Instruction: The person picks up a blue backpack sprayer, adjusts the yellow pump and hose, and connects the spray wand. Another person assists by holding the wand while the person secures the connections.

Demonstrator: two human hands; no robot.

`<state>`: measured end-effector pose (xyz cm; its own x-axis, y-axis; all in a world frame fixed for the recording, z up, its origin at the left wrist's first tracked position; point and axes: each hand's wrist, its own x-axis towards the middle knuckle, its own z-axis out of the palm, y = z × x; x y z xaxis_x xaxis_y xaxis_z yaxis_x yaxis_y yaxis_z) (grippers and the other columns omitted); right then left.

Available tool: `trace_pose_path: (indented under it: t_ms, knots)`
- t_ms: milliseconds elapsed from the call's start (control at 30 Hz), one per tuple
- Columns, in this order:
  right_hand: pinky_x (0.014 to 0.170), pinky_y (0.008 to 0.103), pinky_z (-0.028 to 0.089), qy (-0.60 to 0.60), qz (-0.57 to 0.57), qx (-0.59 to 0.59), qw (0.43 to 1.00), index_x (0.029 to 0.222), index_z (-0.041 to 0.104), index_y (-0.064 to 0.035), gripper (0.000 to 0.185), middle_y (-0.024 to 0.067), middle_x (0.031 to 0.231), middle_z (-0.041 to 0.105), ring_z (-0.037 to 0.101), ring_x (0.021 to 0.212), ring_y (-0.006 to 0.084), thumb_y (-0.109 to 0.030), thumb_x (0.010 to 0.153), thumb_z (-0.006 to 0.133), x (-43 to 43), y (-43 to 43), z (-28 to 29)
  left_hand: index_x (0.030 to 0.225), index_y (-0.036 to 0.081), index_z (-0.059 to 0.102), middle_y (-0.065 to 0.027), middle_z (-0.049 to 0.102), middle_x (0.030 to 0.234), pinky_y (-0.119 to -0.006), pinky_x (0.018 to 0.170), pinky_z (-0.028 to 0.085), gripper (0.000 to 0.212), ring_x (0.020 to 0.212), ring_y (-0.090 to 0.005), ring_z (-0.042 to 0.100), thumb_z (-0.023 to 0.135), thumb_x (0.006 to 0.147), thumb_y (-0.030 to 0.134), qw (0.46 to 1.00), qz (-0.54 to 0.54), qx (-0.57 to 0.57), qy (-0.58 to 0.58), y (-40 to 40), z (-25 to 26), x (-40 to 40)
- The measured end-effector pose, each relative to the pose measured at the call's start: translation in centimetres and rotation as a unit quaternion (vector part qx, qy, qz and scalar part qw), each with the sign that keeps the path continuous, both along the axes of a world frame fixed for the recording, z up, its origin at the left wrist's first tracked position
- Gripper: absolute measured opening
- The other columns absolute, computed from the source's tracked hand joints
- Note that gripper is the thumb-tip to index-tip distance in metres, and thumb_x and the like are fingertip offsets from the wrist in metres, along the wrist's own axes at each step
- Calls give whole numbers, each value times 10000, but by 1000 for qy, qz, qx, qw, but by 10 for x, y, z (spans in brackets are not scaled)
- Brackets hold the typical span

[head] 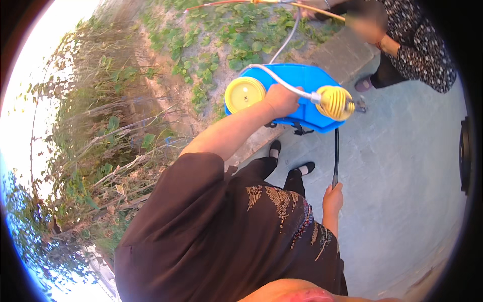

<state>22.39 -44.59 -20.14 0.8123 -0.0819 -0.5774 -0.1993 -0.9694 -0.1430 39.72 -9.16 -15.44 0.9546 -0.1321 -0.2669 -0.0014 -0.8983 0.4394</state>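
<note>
A blue plastic knapsack sprayer tank (307, 73) is in front of me, above the pavement edge. My left hand (283, 100) is closed on the top of the tank, between a round yellow lid (246, 95) and a ribbed yellow cap (335, 103). What exactly its fingers grip there is hidden. A grey hose (281, 80) runs from the ribbed cap over the hand and behind the tank. Lower right, my right hand (333, 196) is wrapped around the end of a black pump lever (336, 154) that comes out from under the tank.
Another person in a patterned top (419, 41) bends at the upper right, a hand at the yellow spray lance (320, 11). Low green plants (241, 37) grow beyond the concrete kerb (339, 54). Dry stalks (124, 162) stand at left; grey paving (396, 170) lies right.
</note>
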Motion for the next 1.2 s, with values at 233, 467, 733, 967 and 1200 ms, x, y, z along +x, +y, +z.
trace_pose_path:
  t_ms: [233, 467, 733, 967, 1200]
  knots:
    - [647, 481, 492, 45, 9, 34, 998, 942, 437, 3, 270, 218, 769, 637, 631, 744, 394, -229, 873, 557, 48, 33, 55, 1046, 145, 630, -151, 659, 822, -452, 691, 516, 356, 778, -330, 641, 638, 703, 242, 994, 19, 102, 18, 29, -22, 22]
    - [697, 487, 479, 26, 33, 39, 998, 916, 486, 18, 256, 243, 833, 629, 618, 816, 402, -214, 855, 575, 87, 41, 83, 1044, 146, 621, -172, 650, 845, -458, 732, 509, 357, 830, -345, 631, 612, 696, 225, 998, 20, 50, 27, 30, -25, 25]
    - [700, 471, 462, -39, 191, 20, 981, 926, 527, 16, 212, 239, 843, 618, 595, 831, 414, -153, 818, 595, 221, 40, 114, 982, 93, 628, -168, 648, 821, -462, 702, 509, 284, 798, -347, 637, 580, 710, 160, 990, 135, -32, 2, 32, -15, 33]
    - [729, 475, 466, -38, 224, 18, 974, 976, 507, -4, 237, 223, 892, 623, 594, 875, 399, -147, 808, 593, 286, 19, 88, 884, 49, 584, -184, 638, 849, -470, 722, 495, 214, 837, -362, 622, 599, 704, 164, 972, 230, -47, -5, 3, -16, 44]
    - [758, 462, 486, 75, 168, -44, 982, 984, 524, -25, 223, 195, 945, 632, 603, 919, 364, -127, 789, 555, 277, -16, 24, 936, 71, 606, -190, 637, 863, -464, 736, 496, 330, 842, -379, 609, 657, 677, 269, 977, 206, 54, 12, 4, -21, 73]
